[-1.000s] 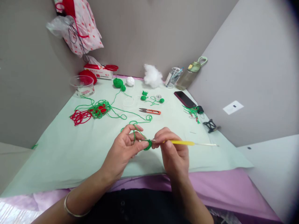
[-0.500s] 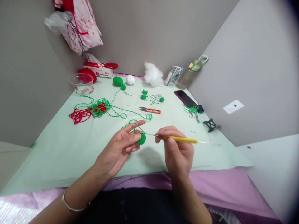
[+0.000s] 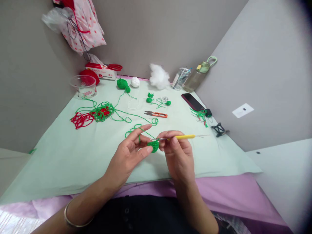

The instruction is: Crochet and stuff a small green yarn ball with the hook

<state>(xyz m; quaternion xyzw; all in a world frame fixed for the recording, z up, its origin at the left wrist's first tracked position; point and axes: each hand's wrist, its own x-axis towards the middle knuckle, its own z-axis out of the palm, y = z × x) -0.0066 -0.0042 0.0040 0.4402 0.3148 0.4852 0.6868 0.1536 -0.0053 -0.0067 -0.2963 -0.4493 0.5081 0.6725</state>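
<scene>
Leftward comes the right hand (image 3: 179,151) since half a second ago, closing the gap, and the small, rounded green piece of stitched yarn (image 3: 154,147) has shifted slightly right to meet it. So there it is, held above the near middle of the counter (image 3: 219,159), its surface ridged with tight little stitches. The left hand (image 3: 129,152) pinches its left edge between thumb and fingers, index finger raised, a smooth green strand (image 3: 146,132) running taut from it. On the right, thumb and fingers pinch the slim yellow-handled metal hook (image 3: 185,137), its shaft lying across the top edge; whether the tip is through a stitch, I can't tell.

Doing this well, I'd say, means steady tension off that raised finger, a light pinch so the fabric doesn't squash, and a hook kept level so it won't split the yarn.

Moving outward: just beyond the hands, pointed steel snips with an orange handle (image 3: 156,114). Off left, a loose, loopy tangle of green yarn (image 3: 104,112) beside limp red yarn coils (image 3: 83,120). At the far side, a tightly wound green yarn ball (image 3: 122,84), a smooth white yarn ball (image 3: 135,82) and a fluffy, shapeless white tuft of stuffing (image 3: 159,77).
</scene>
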